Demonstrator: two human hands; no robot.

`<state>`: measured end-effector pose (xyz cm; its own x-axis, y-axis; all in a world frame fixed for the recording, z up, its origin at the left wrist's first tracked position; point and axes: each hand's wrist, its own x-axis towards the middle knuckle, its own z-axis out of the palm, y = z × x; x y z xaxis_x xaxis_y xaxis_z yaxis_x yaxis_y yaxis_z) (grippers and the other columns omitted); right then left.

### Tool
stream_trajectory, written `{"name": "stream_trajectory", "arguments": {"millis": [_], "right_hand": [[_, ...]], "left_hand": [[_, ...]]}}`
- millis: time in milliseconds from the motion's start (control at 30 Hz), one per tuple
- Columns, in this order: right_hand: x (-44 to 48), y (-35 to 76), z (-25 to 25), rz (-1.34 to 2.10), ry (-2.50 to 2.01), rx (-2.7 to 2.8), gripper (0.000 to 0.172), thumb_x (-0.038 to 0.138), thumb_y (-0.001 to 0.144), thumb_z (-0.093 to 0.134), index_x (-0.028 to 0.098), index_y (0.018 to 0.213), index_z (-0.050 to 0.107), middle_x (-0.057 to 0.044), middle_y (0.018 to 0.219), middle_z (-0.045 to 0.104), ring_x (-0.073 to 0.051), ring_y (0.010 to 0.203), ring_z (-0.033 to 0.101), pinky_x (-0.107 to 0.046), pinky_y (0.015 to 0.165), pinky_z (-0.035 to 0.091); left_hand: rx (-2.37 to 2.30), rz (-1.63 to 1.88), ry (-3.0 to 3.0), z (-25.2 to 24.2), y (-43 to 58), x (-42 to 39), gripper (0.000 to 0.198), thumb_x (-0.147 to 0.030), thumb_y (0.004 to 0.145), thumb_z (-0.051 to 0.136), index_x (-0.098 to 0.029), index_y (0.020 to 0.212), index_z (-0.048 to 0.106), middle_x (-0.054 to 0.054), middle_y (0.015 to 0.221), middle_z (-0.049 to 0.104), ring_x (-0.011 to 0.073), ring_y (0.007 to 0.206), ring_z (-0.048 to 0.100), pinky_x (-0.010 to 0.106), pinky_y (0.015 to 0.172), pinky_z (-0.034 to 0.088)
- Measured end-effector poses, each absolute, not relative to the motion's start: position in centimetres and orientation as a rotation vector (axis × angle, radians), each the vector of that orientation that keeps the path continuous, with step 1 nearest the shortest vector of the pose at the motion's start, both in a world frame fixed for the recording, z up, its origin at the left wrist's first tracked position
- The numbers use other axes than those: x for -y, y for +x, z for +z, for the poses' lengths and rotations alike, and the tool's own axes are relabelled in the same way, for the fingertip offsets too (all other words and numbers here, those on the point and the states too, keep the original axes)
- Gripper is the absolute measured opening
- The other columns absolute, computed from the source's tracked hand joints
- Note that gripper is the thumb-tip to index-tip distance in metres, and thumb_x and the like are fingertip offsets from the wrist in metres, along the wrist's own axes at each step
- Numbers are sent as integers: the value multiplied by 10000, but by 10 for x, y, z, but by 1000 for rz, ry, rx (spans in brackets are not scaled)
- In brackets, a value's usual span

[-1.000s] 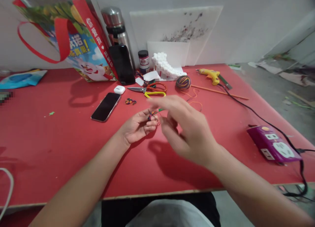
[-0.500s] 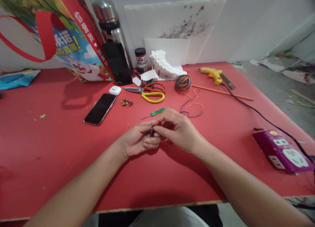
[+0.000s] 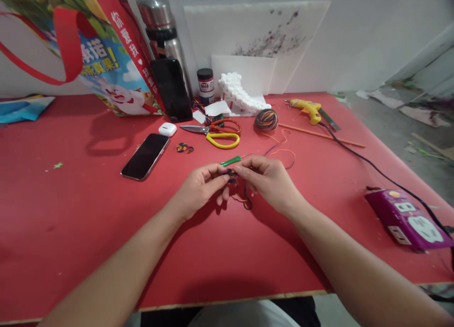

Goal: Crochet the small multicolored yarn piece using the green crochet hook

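My left hand (image 3: 200, 190) and my right hand (image 3: 271, 180) meet over the middle of the red table (image 3: 88, 223), fingertips pinched together on a small knot of multicoloured string (image 3: 232, 176). A loop of that string (image 3: 245, 200) hangs below the fingers. Just behind the hands lies a green-handled crochet hook (image 3: 232, 160). The string trails back across the table to a multicoloured ball of yarn (image 3: 266, 119).
Behind the hands lie yellow and orange scissors (image 3: 218, 133), a black phone (image 3: 145, 156), a white earbud case (image 3: 167, 129) and a small finished knot (image 3: 184, 148). A printed shopping bag (image 3: 95, 57), steel flask (image 3: 165, 38), yellow glue gun (image 3: 305, 108) and purple power strip (image 3: 411, 218) stand around.
My right hand came down from a raised, open pose and closed onto the string piece in my left hand. Both hands then lifted slightly, leaving a loop hanging below.
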<state>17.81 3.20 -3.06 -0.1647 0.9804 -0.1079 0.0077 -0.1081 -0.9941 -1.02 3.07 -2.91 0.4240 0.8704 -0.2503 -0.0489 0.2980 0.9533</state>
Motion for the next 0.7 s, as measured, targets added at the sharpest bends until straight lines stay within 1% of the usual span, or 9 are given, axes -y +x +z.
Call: {"name": "stream_trajectory", "arguments": {"millis": [67,167,233,333,400,433,500,600,700], "right_hand": [[-33,179,-31,1393,-1214,1238,312,465,830,792,165,841,707,27,570,616,-81,424,449,-231,413,342],[-32,179,-30,1356,-1185,1173,311,454,852,758,176,962,675,29,651,644,-70,419,424,-227,398,324],[-29,180,-28,1297,-1172,1227,253,414,884,726,194,991,660,34,706,636,-65,432,427,-227,410,338],[-22,178,-27,1084,-1152,1487,102,298,887,710,211,924,673,-20,927,639,-81,559,536,-246,495,443],[-19,176,-30,892,-1150,1675,75,233,859,730,216,910,676,-53,1042,625,-114,683,596,-275,589,508],[-18,175,-32,812,-1156,1745,93,210,851,737,217,914,669,-61,1062,621,-128,721,606,-290,630,524],[-18,173,-36,716,-1176,1819,100,179,865,722,216,915,643,-62,1039,622,-137,732,600,-307,667,528],[-20,172,-41,685,-1162,1836,94,127,908,646,208,870,615,-54,986,617,-131,720,597,-293,652,511],[-21,173,-42,702,-1127,1822,116,110,911,623,207,848,614,-61,999,626,-130,725,606,-276,617,493]], "left_hand": [[-996,769,1153,-27,-10,-32,176,-318,899,723,-166,864,642,-13,576,657,115,473,606,204,455,461],[-1070,810,1190,-24,-9,-32,151,-282,895,713,-168,836,634,-14,565,661,110,462,609,196,450,473],[-1096,839,1186,-24,-8,-33,157,-278,885,723,-173,818,626,-15,562,661,113,454,612,197,441,482],[-1094,864,1159,-25,-8,-32,187,-307,861,756,-173,809,635,-11,565,662,129,445,623,224,438,517],[-1089,874,1137,-26,-9,-32,216,-328,840,788,-170,807,646,-4,579,670,135,450,630,238,448,539],[-1089,877,1129,-27,-9,-32,226,-333,833,801,-168,806,649,-2,589,674,133,455,632,239,453,545],[-1083,869,1131,-27,-9,-31,234,-337,831,809,-168,803,650,-3,592,673,132,459,636,239,462,553],[-1066,838,1155,-27,-8,-31,228,-344,850,790,-176,807,641,-9,560,659,144,453,640,250,467,557],[-1067,825,1181,-25,-8,-30,210,-329,869,756,-179,791,631,-8,543,657,144,445,639,250,480,553]]}}
